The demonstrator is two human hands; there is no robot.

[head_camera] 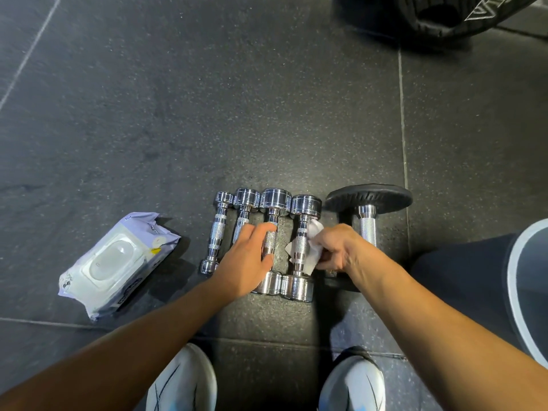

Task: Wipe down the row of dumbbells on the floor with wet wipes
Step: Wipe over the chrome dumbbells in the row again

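Pinched in R hand (pixel 335 250), fingers curled, is a white wipe (pixel 314 232) that is wrapped round the handle of 4th db (pixel 300 249). Nothing is held by L hand (pixel 247 262): its fingers are laid straight and flat over the handles of 2nd db (pixel 241 223) and 3rd db (pixel 269 246), prob. as a steady. Key relation: every db is laid w/ its long axis running away from the person, near head to far head, so the wipe is best drawn fore-and-aft along the handle, not across. The 4th handle lies just left of the R knuckles, so R hand is the nearer one. L to R: a soft lilac plastic pack (pixel 118 262), flip lid apparently shut, is seen tilted on the floor (pixel 207 114), well apart from the row. Next is 1st db (pixel 216 232), the smallest, in mirror chrome w/ a knurled handle and smooth rings. 2nd and 3rd are bigger, same chrome, w/ round drum heads set close together. 4th is alike, its near head just beside the 3rd's. 5th db (pixel 367 223) differs: matte black disc plates w/ a ribbed rim on a thicker knurled steel handle, near end hidden by the R wrist. Floor is dark speckled rubber tile w/ seams. Judged: wet chrome will be slick, the knurl may snag the wipe, and round heads may roll sideways if pushed across. Which dbs are already clean cannot be told.
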